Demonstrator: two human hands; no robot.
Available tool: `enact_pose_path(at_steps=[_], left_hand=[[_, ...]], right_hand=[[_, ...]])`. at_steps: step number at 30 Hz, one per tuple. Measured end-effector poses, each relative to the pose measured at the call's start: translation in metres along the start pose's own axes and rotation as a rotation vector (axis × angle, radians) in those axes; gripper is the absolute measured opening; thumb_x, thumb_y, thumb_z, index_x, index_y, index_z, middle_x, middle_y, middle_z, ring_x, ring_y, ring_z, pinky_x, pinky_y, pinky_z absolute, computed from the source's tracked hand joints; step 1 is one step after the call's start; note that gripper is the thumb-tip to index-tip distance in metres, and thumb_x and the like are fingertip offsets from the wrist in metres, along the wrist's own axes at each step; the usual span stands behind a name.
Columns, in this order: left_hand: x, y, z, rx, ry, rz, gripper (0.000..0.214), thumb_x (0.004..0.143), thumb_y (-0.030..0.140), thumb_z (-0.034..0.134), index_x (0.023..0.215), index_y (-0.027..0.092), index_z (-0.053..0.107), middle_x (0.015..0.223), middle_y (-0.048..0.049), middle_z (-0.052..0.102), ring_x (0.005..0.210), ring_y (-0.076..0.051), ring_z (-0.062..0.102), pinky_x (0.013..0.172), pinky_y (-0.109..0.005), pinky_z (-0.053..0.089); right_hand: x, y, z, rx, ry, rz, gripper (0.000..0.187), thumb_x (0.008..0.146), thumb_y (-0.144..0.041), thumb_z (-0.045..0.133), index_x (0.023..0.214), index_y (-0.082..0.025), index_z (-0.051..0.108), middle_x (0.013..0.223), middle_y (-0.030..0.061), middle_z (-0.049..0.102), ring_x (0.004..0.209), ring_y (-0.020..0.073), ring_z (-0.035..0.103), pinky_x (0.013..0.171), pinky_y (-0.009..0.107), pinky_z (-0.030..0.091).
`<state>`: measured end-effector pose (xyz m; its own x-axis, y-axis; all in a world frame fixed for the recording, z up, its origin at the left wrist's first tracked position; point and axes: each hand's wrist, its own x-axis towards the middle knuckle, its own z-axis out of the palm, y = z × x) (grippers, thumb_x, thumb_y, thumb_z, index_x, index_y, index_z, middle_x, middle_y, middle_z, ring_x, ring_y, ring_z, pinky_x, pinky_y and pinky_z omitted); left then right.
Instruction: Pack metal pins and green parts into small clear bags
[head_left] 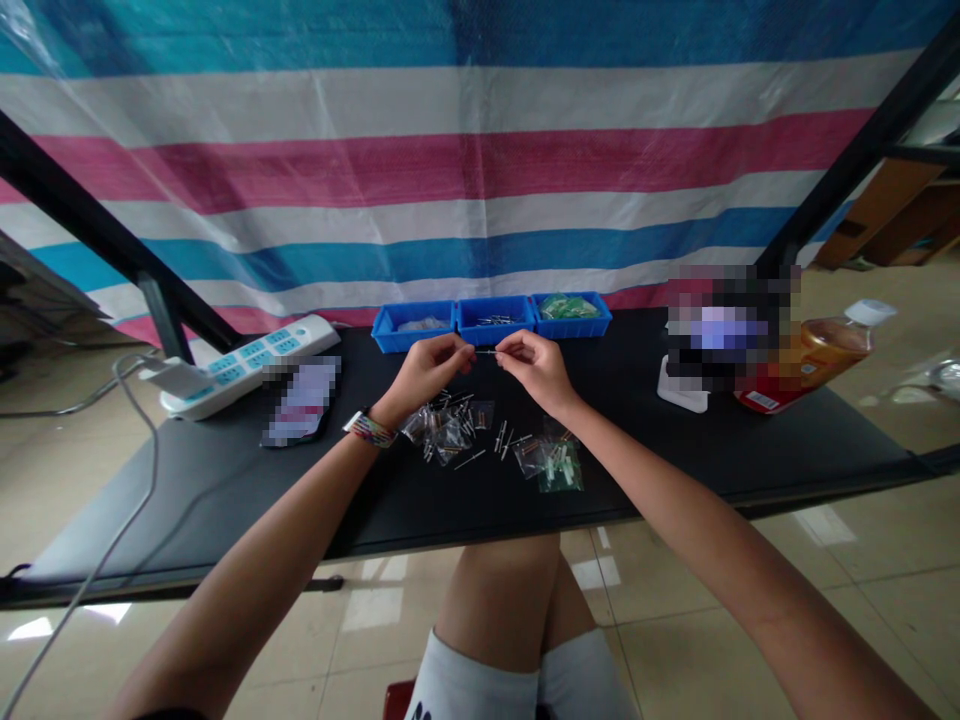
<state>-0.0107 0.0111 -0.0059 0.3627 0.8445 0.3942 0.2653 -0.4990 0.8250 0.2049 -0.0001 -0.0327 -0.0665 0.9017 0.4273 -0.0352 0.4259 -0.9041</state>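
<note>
My left hand [429, 368] and my right hand [534, 366] meet above the black table [750, 450], fingers pinched. Between their fingertips they hold a thin metal pin [486, 352], level and pointing left-right. A woven band circles my left wrist. Below the hands lie small clear bags [448, 432] with metal parts, several loose pins [504, 440], and a bag of green parts [561, 468]. Behind the hands stand three blue bins [492, 320]: the left holds clear pieces, the middle metal pins, the right green parts.
A white power strip [247, 362] with a grey cable lies at the table's left. A blurred flat object [301, 402] rests beside it. At right stand a blurred item on a white stand [684, 392] and an amber bottle [817, 360]. A striped tarp hangs behind.
</note>
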Motion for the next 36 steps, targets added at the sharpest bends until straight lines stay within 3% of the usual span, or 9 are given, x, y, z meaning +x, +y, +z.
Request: enact_pose_path(at_steps=[5, 12, 19, 24, 29, 36], left_hand=[[0.000, 0.001, 0.000, -0.024, -0.012, -0.016, 0.040, 0.098, 0.056, 0.069, 0.083, 0.018, 0.069, 0.074, -0.0040, 0.072, 0.066, -0.015, 0.066, 0.061, -0.025, 0.052], [-0.001, 0.004, 0.000, -0.126, -0.027, 0.024, 0.026, 0.092, 0.043, 0.077, 0.093, 0.018, 0.071, 0.076, -0.0020, 0.068, 0.069, -0.015, 0.065, 0.062, -0.026, 0.052], [-0.002, 0.005, 0.000, -0.085, -0.038, 0.041, 0.024, 0.094, 0.042, 0.075, 0.091, 0.019, 0.071, 0.078, -0.0024, 0.069, 0.071, -0.016, 0.065, 0.064, -0.027, 0.052], [-0.002, 0.007, -0.002, -0.024, -0.051, 0.049, 0.031, 0.097, 0.048, 0.070, 0.086, 0.019, 0.073, 0.078, -0.0036, 0.072, 0.072, -0.017, 0.066, 0.065, -0.027, 0.053], [-0.002, 0.004, -0.002, 0.028, -0.032, 0.051, 0.043, 0.101, 0.054, 0.065, 0.080, 0.018, 0.075, 0.078, -0.0054, 0.074, 0.071, -0.017, 0.066, 0.064, -0.026, 0.052], [0.000, 0.006, -0.004, 0.044, -0.031, 0.027, 0.048, 0.103, 0.055, 0.060, 0.083, 0.015, 0.077, 0.078, -0.0073, 0.075, 0.072, -0.016, 0.066, 0.066, -0.025, 0.052]], right_hand=[[0.001, 0.001, -0.001, -0.018, -0.003, 0.026, 0.021, 0.085, -0.042, 0.079, 0.087, -0.022, 0.073, 0.084, 0.0028, 0.074, 0.078, 0.0195, 0.070, 0.076, 0.033, 0.057], [0.000, 0.002, 0.000, 0.000, -0.004, 0.061, 0.044, 0.086, -0.066, 0.078, 0.085, -0.022, 0.071, 0.081, 0.0037, 0.075, 0.071, 0.0193, 0.070, 0.068, 0.032, 0.058], [0.000, 0.005, 0.001, 0.004, -0.028, 0.063, 0.049, 0.084, -0.070, 0.078, 0.084, -0.022, 0.071, 0.080, 0.0037, 0.075, 0.065, 0.0178, 0.069, 0.062, 0.030, 0.057], [-0.001, 0.001, 0.001, 0.037, -0.044, 0.077, 0.045, 0.085, -0.065, 0.079, 0.085, -0.021, 0.071, 0.080, 0.0032, 0.074, 0.063, 0.0166, 0.069, 0.059, 0.029, 0.056], [0.000, -0.004, 0.002, 0.142, -0.073, 0.123, 0.038, 0.077, -0.052, 0.089, 0.091, -0.022, 0.070, 0.078, -0.0002, 0.071, 0.064, 0.0161, 0.069, 0.060, 0.029, 0.059], [-0.002, -0.005, 0.003, 0.169, 0.009, 0.140, 0.030, 0.076, -0.042, 0.087, 0.084, -0.021, 0.067, 0.072, -0.0035, 0.065, 0.061, 0.0145, 0.068, 0.054, 0.026, 0.061]])
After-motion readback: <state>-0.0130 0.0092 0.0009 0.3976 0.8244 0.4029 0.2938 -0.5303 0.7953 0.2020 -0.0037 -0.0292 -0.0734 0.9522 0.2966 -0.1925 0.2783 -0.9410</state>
